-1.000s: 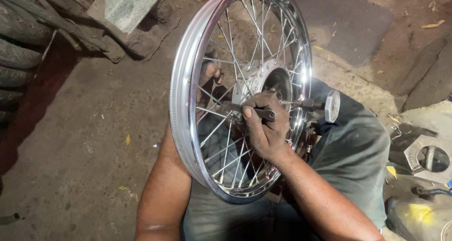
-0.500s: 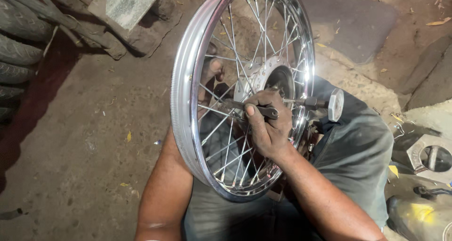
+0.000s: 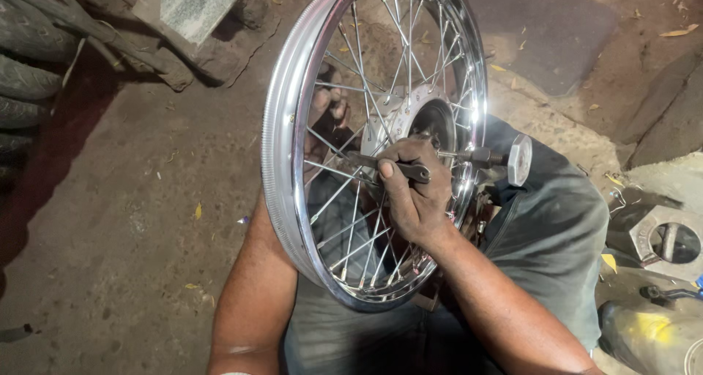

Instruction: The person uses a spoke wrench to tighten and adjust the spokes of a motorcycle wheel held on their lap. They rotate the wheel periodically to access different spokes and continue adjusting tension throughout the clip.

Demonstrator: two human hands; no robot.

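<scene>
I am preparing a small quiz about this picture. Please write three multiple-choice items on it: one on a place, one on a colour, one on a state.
1. Where is the right hand?
A. among the spokes near the hub
B. flat on the ground
C. on the tyres

2. What colour is the wheel rim?
A. matte black
B. shiny silver
C. red

3. How does the spoked wheel stand?
A. flat on the ground
B. upright on its edge, against the person's lap
C. hung on a wall

Key: 1 A, the hand grips a dark metal tool beside the hub. 2 B, the rim shines like chrome. 3 B, it stands on edge, while the left hand is behind the spokes.
</scene>
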